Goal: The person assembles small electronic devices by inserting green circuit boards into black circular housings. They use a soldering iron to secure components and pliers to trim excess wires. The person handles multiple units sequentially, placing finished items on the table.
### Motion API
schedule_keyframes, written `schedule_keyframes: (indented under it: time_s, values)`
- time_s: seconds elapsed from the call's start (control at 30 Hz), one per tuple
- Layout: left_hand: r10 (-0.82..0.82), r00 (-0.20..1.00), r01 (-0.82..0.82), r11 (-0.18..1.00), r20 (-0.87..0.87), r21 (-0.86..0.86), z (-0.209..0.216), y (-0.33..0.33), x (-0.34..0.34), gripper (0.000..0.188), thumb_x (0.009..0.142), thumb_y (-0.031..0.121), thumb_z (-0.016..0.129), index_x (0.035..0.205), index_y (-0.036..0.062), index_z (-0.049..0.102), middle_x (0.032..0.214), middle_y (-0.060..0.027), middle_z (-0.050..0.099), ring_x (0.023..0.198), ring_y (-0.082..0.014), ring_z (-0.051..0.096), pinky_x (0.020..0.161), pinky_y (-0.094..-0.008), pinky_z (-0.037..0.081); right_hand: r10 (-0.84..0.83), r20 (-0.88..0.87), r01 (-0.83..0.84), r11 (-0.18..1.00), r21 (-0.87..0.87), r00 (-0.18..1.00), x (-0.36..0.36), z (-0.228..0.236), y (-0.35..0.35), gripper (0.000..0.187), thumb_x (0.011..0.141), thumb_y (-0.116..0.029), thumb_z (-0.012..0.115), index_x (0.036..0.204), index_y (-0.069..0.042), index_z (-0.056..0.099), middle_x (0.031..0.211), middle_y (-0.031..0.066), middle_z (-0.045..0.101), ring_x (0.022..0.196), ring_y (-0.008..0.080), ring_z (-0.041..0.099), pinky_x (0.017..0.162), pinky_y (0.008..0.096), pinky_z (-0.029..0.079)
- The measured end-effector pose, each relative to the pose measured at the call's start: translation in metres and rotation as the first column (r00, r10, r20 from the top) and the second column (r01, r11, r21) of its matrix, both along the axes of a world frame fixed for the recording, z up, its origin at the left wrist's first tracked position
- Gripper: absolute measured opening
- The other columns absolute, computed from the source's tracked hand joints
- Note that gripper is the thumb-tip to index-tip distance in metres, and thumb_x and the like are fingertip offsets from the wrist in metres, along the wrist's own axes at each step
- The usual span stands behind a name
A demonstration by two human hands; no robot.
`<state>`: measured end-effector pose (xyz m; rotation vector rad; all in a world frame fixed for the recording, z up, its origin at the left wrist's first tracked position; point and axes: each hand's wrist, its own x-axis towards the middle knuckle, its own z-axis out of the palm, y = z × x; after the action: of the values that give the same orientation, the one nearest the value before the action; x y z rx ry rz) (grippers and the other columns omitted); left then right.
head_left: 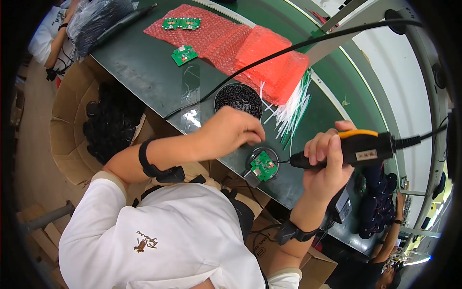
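Note:
My right hand [327, 161] is wrapped round a black electric screwdriver [370, 150] with an orange lever along its side. The thin bit lies nearly level and ends at the right edge of a green circuit board [263, 166]. That board sits in a round dark housing [275, 156] near the table's front edge. Just above the board is my left hand [230, 132], its fingers curled and thumb and forefinger close together. Whatever they pinch, if anything, is hidden or too small to make out. A round dish [217, 102] of small black pieces stands behind my left hand.
Red bubble wrap [221, 41] lies along the back, with green boards [181, 23] on it and another board [184, 55] before it. White strips [293, 108] fan out beside it. A black cable [288, 49] crosses overhead. A carton [67, 135] of black parts stands left; people work both sides.

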<state>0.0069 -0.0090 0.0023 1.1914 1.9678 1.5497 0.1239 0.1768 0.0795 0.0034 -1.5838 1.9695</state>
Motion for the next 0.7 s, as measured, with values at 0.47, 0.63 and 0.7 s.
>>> schedule_keyframes:
  time_s: [0.47,0.63,0.7]
  values:
    - [-0.071,0.997,0.069,0.995,0.026,0.069,-0.021,0.013,0.027,0.022,0.084,0.0,0.081,0.106,0.0034,0.08,0.097,-0.0133,0.079,0.088,-0.0266,0.077,0.079,-0.0367,0.059,-0.046,-0.124,0.042,0.999,-0.032,0.991,0.001,0.001,-0.029,0.025,0.1,-0.007,0.064,0.119,-0.002,0.049,0.067,0.0029,0.051,0.051,0.0116,0.047,0.052,0.0296,0.043]
    - [-0.08,0.994,0.072,0.991,0.07,0.113,-0.018,0.013,0.025,0.022,0.084,-0.001,0.08,0.106,0.0019,0.08,0.096,-0.0153,0.078,0.088,-0.0279,0.078,0.078,-0.0367,0.06,-0.045,-0.124,0.041,0.998,-0.037,0.991,0.001,0.002,-0.031,0.024,0.1,-0.007,0.064,0.119,-0.004,0.049,0.066,0.0023,0.049,0.051,0.0118,0.046,0.051,0.0297,0.042]
    - [-0.087,0.995,0.081,0.99,0.049,0.114,-0.018,0.013,0.024,0.023,0.084,-0.001,0.08,0.107,0.0018,0.08,0.097,-0.0155,0.079,0.087,-0.028,0.077,0.078,-0.0367,0.06,-0.043,-0.129,0.038,0.998,-0.041,0.991,0.002,0.002,-0.031,0.025,0.1,-0.007,0.064,0.119,-0.004,0.049,0.066,0.0018,0.049,0.05,0.0119,0.046,0.051,0.0298,0.042]
